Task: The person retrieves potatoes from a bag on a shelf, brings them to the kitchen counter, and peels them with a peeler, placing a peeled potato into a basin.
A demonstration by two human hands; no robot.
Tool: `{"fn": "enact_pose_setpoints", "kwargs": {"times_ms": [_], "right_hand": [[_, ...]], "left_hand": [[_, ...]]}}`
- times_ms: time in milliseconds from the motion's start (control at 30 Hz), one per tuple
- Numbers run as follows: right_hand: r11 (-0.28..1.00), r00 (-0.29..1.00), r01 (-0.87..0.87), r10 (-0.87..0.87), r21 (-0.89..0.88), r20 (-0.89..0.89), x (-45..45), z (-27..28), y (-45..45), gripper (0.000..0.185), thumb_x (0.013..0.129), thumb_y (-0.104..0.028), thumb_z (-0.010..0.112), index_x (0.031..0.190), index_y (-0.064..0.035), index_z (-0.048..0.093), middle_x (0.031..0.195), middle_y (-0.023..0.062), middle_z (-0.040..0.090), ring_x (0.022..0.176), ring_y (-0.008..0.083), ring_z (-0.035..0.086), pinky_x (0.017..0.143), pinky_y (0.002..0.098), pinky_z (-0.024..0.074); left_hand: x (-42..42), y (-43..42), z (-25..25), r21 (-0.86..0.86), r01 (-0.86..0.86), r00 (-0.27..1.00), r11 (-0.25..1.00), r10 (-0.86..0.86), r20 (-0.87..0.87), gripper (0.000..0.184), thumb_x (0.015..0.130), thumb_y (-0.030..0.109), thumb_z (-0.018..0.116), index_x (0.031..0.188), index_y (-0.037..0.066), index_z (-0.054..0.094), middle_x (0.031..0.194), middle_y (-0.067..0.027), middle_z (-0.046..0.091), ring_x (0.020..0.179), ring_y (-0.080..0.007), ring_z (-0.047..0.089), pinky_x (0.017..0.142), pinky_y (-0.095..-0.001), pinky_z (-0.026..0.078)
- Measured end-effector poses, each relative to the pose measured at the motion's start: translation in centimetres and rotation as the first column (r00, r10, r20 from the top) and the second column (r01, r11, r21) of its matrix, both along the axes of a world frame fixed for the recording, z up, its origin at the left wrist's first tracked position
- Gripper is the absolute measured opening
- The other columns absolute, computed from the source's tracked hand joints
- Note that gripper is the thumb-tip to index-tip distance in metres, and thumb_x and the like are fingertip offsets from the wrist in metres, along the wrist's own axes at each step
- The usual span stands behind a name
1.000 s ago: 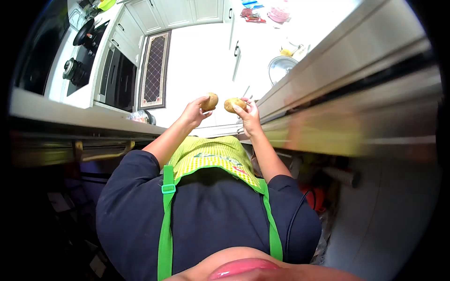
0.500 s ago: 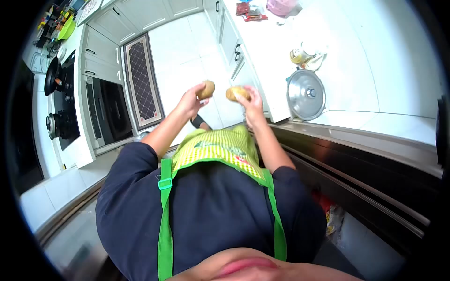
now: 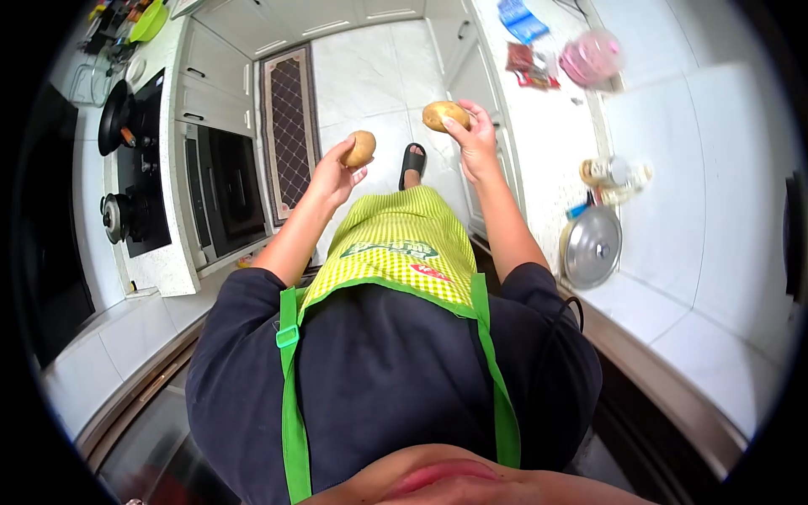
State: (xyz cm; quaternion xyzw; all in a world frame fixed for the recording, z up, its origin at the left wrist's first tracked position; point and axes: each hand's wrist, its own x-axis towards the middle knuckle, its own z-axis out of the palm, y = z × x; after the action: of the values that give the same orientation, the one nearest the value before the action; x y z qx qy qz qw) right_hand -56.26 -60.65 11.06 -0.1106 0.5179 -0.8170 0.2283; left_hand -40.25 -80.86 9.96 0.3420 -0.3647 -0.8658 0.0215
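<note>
One potato (image 3: 360,148) is in my left hand (image 3: 335,175), its fingers curled around the near side. My right hand (image 3: 478,145) grips a second potato (image 3: 445,116), with the thumb laid across its skin. Both potatoes are held up in the air over the tiled floor, apart from each other. The second one is a little farther from my body. A green checked apron (image 3: 396,244) covers my front below the hands.
On the right counter are a lidded pot (image 3: 592,247), jars (image 3: 604,172), a pink container (image 3: 589,59), and red and blue packets (image 3: 523,21). At left stand a stove (image 3: 141,164) with a pan (image 3: 114,118) and an oven (image 3: 225,181). A patterned mat (image 3: 289,126) lies on the floor.
The view has shifted as I step forward, and a slippered foot now shows. My right hand with its potato has risen outward to the right; both potatoes stay held, farther apart than before.
</note>
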Motion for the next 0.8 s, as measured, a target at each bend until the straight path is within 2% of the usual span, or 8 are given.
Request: {"fn": "enact_pose_setpoints", "kwargs": {"times_ms": [67, 333, 467, 567, 800], "right_hand": [[1.0, 1.0, -0.013, 0.013, -0.009, 0.02, -2.4, -0.5, -2.3, 0.058, 0.076, -0.003, 0.074, 0.123, 0.0004, 0.039, 0.109, 0.0147, 0.059, 0.101, 0.0186, 0.058, 0.091, 0.0319, 0.0454], [0.989, 0.988, -0.15, 0.149, 0.015, 0.033, -12.7, -0.2, -12.1, 0.061, 0.076, -0.006, 0.074, 0.125, 0.0009, 0.037, 0.112, 0.015, 0.057, 0.104, 0.019, 0.056, 0.093, 0.0329, 0.0438], [0.97, 0.972, -0.235, 0.236, 0.059, -0.015, -17.4, 0.3, -15.6, 0.062, 0.077, -0.007, 0.074, 0.125, 0.0016, 0.037, 0.112, 0.0149, 0.058, 0.104, 0.0187, 0.056, 0.092, 0.0327, 0.0439], [0.958, 0.959, -0.282, 0.282, 0.051, -0.007, -19.9, -0.8, -17.4, 0.062, 0.077, -0.007, 0.074, 0.126, 0.0018, 0.036, 0.112, 0.0151, 0.058, 0.104, 0.0188, 0.055, 0.092, 0.0327, 0.0439], [0.928, 0.931, -0.364, 0.365, 0.087, 0.004, -24.6, -1.6, -23.9, 0.061, 0.078, -0.007, 0.073, 0.126, 0.0022, 0.036, 0.11, 0.015, 0.059, 0.104, 0.0194, 0.056, 0.093, 0.033, 0.0437]], "left_hand": [[-1.1, -1.6, 0.2, -0.011, -0.072, 0.997, 0.997, 0.073, 0.033, 0.042, 0.091, 0.031, 0.057, 0.12, 0.002, 0.049, 0.109, -0.0119, 0.057, 0.092, -0.0224, 0.059, 0.064, -0.0244, 0.048], [-8.9, -9.3, 0.5, -0.028, -0.202, 0.979, 0.979, 0.203, 0.022, 0.043, 0.091, 0.03, 0.057, 0.121, 0.002, 0.048, 0.108, -0.0135, 0.057, 0.093, -0.0219, 0.059, 0.064, -0.0235, 0.049], [-12.7, -11.8, 1.0, -0.052, -0.235, 0.972, 0.971, 0.236, 0.016, 0.043, 0.091, 0.03, 0.056, 0.123, 0.002, 0.048, 0.109, -0.0134, 0.057, 0.093, -0.0218, 0.06, 0.064, -0.0236, 0.049], [-14.7, -13.2, 0.3, -0.047, -0.275, 0.961, 0.96, 0.273, -0.043, 0.038, 0.091, 0.029, 0.056, 0.12, 0.006, 0.048, 0.109, -0.0118, 0.057, 0.096, -0.0239, 0.06, 0.069, -0.0278, 0.048], [-17.5, -17.4, -1.0, -0.006, -0.389, 0.921, 0.921, 0.388, -0.016, 0.039, 0.09, 0.029, 0.058, 0.119, 0.005, 0.049, 0.109, -0.013, 0.058, 0.095, -0.0236, 0.061, 0.068, -0.0275, 0.048]]}}
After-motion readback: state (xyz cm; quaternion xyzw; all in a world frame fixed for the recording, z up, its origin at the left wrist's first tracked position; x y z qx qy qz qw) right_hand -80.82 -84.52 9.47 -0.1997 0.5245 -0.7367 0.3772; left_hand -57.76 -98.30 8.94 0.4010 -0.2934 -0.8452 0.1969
